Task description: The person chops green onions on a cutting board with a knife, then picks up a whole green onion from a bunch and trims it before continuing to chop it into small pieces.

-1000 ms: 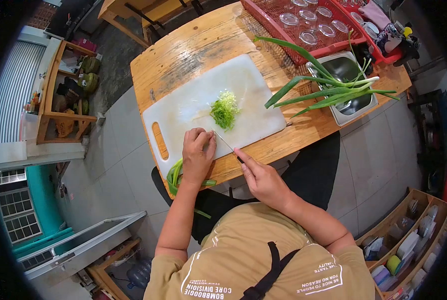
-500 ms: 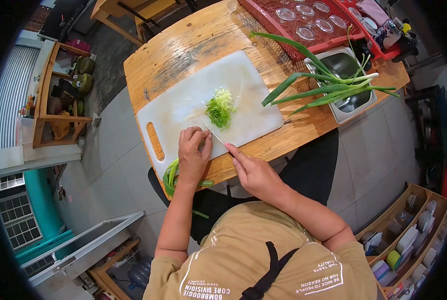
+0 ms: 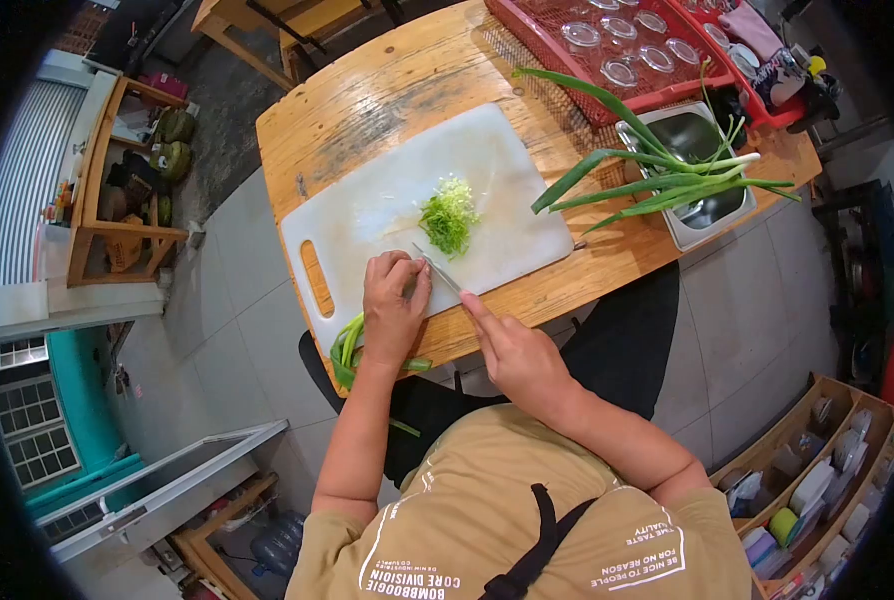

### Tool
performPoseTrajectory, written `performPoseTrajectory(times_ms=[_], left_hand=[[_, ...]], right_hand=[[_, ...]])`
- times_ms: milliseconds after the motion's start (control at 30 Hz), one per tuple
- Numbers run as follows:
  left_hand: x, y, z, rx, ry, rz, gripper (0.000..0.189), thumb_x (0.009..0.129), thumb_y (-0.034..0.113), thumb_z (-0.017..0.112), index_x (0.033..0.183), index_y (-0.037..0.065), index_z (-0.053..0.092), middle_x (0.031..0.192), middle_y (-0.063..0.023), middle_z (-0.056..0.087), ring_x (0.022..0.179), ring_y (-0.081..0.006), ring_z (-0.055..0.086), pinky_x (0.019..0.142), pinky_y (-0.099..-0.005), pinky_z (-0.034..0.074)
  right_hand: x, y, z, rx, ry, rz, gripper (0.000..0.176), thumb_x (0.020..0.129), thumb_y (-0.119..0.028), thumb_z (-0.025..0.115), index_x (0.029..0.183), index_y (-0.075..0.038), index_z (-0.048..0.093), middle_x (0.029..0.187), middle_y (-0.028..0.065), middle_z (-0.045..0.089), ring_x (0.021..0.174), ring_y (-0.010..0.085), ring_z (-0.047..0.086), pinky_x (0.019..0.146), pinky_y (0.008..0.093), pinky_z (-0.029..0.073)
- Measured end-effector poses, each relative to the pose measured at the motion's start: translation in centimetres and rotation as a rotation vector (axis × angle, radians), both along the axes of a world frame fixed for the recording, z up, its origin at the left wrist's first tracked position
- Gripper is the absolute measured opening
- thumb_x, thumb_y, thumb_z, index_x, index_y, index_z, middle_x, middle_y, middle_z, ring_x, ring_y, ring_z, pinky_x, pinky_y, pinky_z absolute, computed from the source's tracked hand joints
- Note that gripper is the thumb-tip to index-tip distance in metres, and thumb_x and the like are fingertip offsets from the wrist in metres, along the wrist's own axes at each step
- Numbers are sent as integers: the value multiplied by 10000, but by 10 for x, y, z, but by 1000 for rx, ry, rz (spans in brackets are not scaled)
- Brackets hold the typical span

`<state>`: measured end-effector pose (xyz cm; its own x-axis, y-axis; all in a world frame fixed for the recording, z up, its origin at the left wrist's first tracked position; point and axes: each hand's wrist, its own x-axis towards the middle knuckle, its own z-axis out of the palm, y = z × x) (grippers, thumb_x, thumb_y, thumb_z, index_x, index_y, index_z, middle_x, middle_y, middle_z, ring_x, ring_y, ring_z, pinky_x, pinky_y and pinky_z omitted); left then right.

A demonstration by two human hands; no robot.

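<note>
My left hand (image 3: 395,300) is closed, fingers curled, near the front edge of a white cutting board (image 3: 367,210). It grips green onions (image 3: 346,350), whose leaves trail out under the wrist over the board's near corner. In my right hand (image 3: 517,355) is a small knife (image 3: 442,273), its blade slanting up-left beside the left fingertips. The gripped ends are mostly hidden by my fingers. Just beyond the blade lies a pile of finely sliced green onion (image 3: 449,217), green in front and pale behind.
Whole green onions (image 3: 667,180) lie across a steel container (image 3: 689,232) on the table's right. Behind stands a red crate (image 3: 557,65) holding several upturned glasses (image 3: 619,72). The wooden table (image 3: 357,90) ends just before my body. At lower right is a wooden divided box (image 3: 817,440).
The view has shifted slightly, so the board and table sit a little farther right. The knife blade has tilted a little by the left fingertips; both hands keep their hold.
</note>
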<state>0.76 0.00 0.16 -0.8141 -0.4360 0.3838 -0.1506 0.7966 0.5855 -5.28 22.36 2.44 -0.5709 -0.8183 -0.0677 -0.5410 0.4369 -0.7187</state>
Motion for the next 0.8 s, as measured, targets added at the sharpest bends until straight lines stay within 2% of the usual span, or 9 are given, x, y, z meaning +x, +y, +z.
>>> performPoseTrajectory(times_ms=[33, 100, 300, 533, 600, 800], left_hand=[[0, 0, 0, 1, 5, 5, 113, 914, 3, 816, 1001, 7, 745, 1048, -140, 704, 1011, -354, 651, 904, -465, 540], [0, 1, 0, 2, -4, 20, 109, 916, 9, 816, 997, 8, 744, 1046, -140, 702, 1004, -355, 649, 903, -466, 539], [-2, 2, -1, -12, -26, 40, 102, 912, 27, 806, 984, 9, 737, 1048, -136, 697, 988, -361, 646, 911, -470, 534], [-2, 3, -3, -3, -27, 68, 94, 910, 44, 790, 969, 9, 725, 1050, -134, 696, 987, -361, 639, 909, -471, 526], [-2, 4, -1, 1, -38, 63, 95, 911, 44, 790, 968, 7, 723, 1049, -134, 695, 988, -362, 638, 912, -470, 525], [-1, 3, 0, 23, -36, 55, 101, 911, 42, 787, 965, 2, 713, 1047, -135, 691, 990, -366, 636, 914, -471, 520]], right_hand=[[1, 5, -3, 0, 2, 7, 653, 1105, -132, 609, 1735, -135, 437, 927, 201, 686, 806, 410, 725, 732, 524, 614], [3, 13, -6, -164, -107, -39, 638, 1120, -132, 598, 1736, -136, 432, 947, 225, 685, 818, 440, 715, 744, 537, 608], [7, 11, -1, -223, -107, -63, 647, 1119, -118, 608, 1740, -151, 429, 959, 226, 683, 821, 453, 707, 751, 547, 598], [11, 7, -1, -231, -113, -54, 664, 1108, -111, 616, 1743, -152, 426, 940, 219, 675, 811, 445, 708, 741, 548, 597], [10, 8, 5, -130, -144, -51, 631, 1123, -83, 602, 1730, -146, 441, 1004, 243, 720, 881, 447, 726, 796, 536, 597], [12, 5, 1, -146, -138, -52, 626, 1123, -89, 598, 1727, -142, 445, 991, 247, 715, 868, 451, 722, 789, 539, 599]])
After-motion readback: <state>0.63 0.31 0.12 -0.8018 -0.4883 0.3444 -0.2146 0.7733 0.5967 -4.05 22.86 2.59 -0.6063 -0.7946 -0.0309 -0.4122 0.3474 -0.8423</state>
